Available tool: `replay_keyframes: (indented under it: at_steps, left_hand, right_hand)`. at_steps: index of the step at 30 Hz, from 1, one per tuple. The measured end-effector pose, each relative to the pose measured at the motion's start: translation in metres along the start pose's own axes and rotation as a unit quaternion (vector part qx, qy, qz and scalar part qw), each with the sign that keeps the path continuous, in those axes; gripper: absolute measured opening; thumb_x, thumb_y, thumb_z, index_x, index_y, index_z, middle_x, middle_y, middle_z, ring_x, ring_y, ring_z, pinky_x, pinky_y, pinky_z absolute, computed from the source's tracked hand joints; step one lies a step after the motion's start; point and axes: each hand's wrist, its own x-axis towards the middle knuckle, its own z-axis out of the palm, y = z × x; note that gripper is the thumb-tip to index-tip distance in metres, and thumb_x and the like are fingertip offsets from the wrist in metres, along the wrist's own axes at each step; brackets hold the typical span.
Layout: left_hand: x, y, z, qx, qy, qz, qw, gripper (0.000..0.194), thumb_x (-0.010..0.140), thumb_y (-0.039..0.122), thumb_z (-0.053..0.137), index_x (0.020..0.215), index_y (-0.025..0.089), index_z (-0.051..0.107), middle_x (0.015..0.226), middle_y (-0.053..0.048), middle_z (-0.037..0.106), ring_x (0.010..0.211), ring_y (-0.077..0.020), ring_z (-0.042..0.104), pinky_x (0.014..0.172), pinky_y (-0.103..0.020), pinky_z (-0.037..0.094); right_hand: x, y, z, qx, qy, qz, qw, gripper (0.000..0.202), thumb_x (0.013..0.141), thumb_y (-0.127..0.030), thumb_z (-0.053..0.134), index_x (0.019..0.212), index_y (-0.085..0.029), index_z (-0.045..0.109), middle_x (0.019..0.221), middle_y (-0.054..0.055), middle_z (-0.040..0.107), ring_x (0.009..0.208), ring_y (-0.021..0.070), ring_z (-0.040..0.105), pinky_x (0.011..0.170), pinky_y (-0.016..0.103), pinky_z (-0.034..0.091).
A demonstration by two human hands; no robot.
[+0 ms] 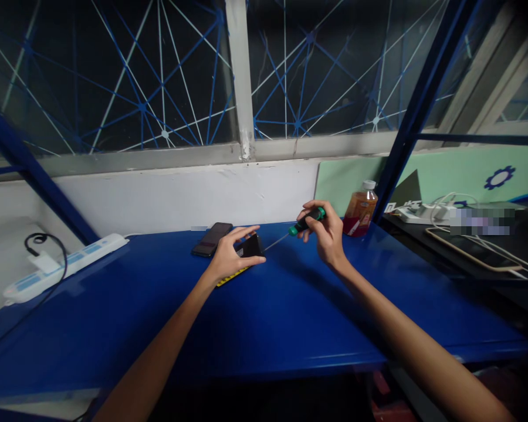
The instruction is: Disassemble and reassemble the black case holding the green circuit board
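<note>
My right hand [328, 228] is closed around the black and green handle of a screwdriver [305, 223]. Its thin shaft slants down to the left, and the tip is at or very near the right end of a small black box-like object [251, 246]. My left hand [231, 252] grips that object between thumb and fingers, covering much of it, so its exact kind is not clear. Under the left hand a yellow strip with dark marks [233, 276] shows on the blue table [264, 328]. A dark smartphone [212, 239] lies just behind the left hand.
A bottle of reddish drink [361, 211] stands at the back right beside a blue metal post [416, 111]. On the left lies a white power strip [70, 266] with a black cable plugged in. Another phone [470, 249] and white cables rest on a dark surface at right.
</note>
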Motion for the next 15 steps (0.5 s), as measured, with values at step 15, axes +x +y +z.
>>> replay_keyframes:
  at_steps: [15]
  left_hand:
    - [-0.0026,0.0051,0.0059,-0.013,-0.012,-0.004,1.0,0.06,0.068,0.039,0.075,0.124,0.026,0.057,0.115,-0.008,0.06,0.104,-0.0262,0.056,0.089,-0.044,0.047]
  right_hand:
    - [-0.0001,-0.0055,0.0026,-0.124,0.053,-0.012,0.991,0.02,0.082,-0.035,0.062,0.092,-0.021,0.052,0.054,-0.005,0.053,0.042,0.0108,0.054,0.042,0.025,0.044]
